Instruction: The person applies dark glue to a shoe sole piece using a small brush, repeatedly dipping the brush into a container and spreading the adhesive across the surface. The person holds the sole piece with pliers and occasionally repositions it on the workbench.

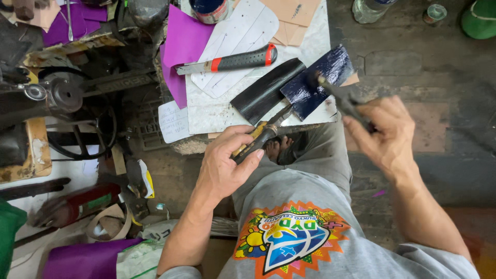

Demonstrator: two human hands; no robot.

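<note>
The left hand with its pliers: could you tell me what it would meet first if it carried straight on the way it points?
Probably the glossy dark-blue leather piece: the left hand aims its yellow-handled pliers up-right, and their tips already sit at that piece's lower edge.

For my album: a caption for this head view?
Left hand grips pliers on dark blue leather piece; right hand brushes it.

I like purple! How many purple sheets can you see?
3: one sheet beside the knife, one top left, one bottom left. More may be hidden.

head camera, looking steeply down, close over lap and stone slab [206, 111]
</note>
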